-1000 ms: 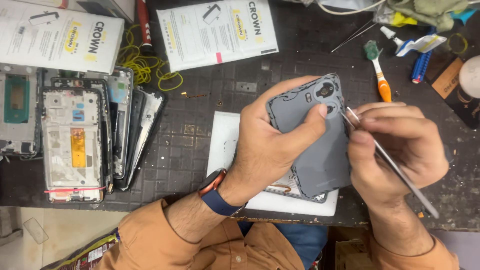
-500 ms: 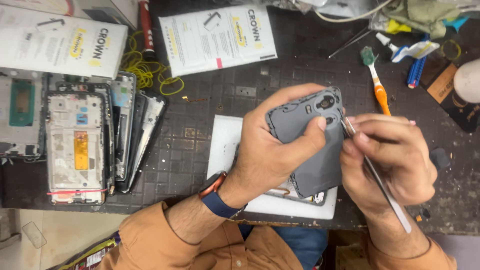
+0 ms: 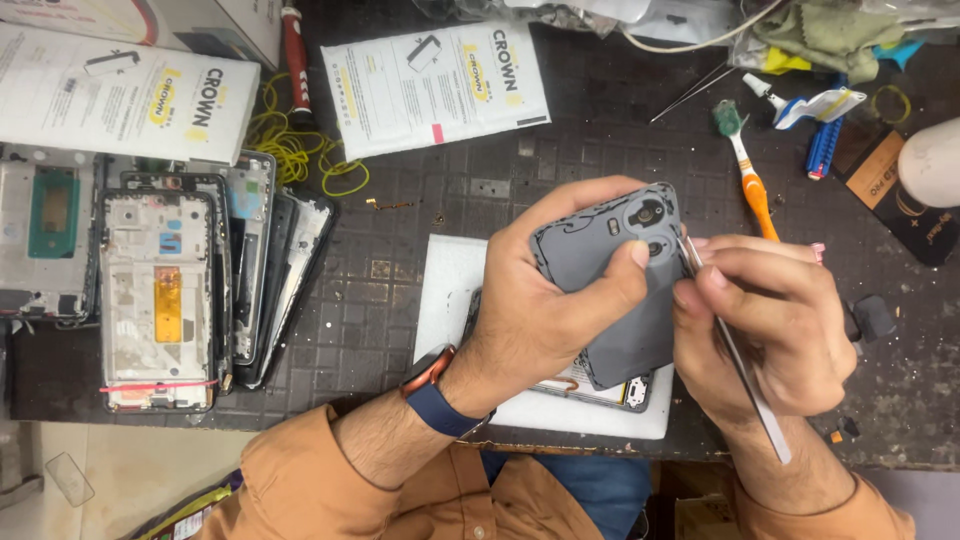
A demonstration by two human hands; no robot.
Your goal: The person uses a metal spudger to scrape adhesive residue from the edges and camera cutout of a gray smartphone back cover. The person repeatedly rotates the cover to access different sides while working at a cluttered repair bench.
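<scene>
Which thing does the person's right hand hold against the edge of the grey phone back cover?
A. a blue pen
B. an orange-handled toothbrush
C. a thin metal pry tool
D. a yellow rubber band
C. The right hand pinches a thin metal pry tool whose tip meets the side edge of the grey phone back cover, which the left hand grips.

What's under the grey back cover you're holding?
Under the back cover lies an opened phone on a white pad; only its lower edge shows. The cover and left hand hide the rest.
</scene>
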